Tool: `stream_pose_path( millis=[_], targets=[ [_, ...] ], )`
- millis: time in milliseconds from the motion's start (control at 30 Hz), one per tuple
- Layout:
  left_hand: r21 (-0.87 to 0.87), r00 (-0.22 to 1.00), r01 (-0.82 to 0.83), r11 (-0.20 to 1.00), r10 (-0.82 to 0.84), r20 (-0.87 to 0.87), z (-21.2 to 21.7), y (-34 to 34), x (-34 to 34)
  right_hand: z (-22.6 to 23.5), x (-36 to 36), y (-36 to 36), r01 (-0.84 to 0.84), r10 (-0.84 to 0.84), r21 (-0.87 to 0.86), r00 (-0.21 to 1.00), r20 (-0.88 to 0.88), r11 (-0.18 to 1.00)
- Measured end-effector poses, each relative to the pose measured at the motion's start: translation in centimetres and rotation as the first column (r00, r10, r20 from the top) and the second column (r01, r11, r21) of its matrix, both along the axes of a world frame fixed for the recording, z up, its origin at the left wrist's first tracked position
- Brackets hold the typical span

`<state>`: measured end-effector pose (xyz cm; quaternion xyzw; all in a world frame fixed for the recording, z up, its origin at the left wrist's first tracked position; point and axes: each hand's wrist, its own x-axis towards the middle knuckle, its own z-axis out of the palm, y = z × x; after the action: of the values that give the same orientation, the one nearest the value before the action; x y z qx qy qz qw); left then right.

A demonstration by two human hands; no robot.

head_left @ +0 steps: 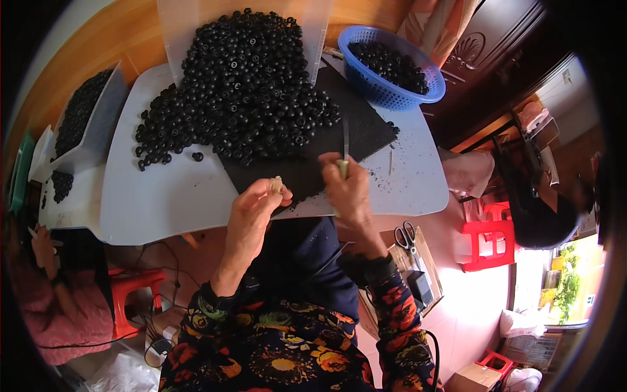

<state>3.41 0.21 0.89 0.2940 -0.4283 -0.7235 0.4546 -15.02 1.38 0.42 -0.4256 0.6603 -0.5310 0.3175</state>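
My right hand (pixel 346 189) is closed round the pale handle of a knife (pixel 346 134). Its narrow blade points away from me, over a dark mat (pixel 353 108). To the left, my left hand (pixel 255 202) has thumb and fingers pinched together above the mat's near edge. Something whitish (pixel 277 185) wraps or sits at its fingertips; whether a small piece is pinched there I cannot make out. Beyond both hands spreads a large heap of small, round black parts (pixel 248 98), several showing holes. They spill from a clear plastic bin (pixel 175 39) onto the table.
The pale table (pixel 176 209) has black crumbs at its right side. A blue basket (pixel 392 98) of black parts stands far right, another full bin (pixel 111 111) at left. Scissors (pixel 406 236) lie on a low board. Another person's hand (pixel 44 248) shows at left, near a red stool (pixel 134 287).
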Motion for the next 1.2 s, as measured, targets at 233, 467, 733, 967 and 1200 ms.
stream_pose_path(
  millis=[233,467,733,967,1200],
  targets=[
    [0.016,0.999,0.025,1.000,-0.024,-0.036,-0.4,-1.3,-1.4,1.9,1.2,-2.4,-0.118,0.055,-0.067,0.800,-0.598,0.991],
    [-0.020,1.000,-0.005,1.000,0.005,-0.015,-0.3,-1.9,-2.1,2.2,1.0,-1.7,-0.121,0.099,-0.008,0.846,-0.524,0.993],
    [0.018,0.999,0.034,0.999,-0.034,0.010,0.0,-2.1,-2.2,2.5,1.6,-2.8,-0.114,0.183,0.146,0.708,-0.682,0.983],
    [-0.007,0.999,0.019,1.000,-0.019,0.030,0.3,-2.1,-2.3,2.4,1.0,-1.1,-0.173,0.152,-0.034,0.928,-0.342,0.984],
    [-0.027,0.994,0.088,0.996,-0.086,0.068,0.9,-2.3,-2.4,3.7,1.3,0.8,-0.341,0.292,-0.177,0.923,-0.252,0.923]
  ],
)
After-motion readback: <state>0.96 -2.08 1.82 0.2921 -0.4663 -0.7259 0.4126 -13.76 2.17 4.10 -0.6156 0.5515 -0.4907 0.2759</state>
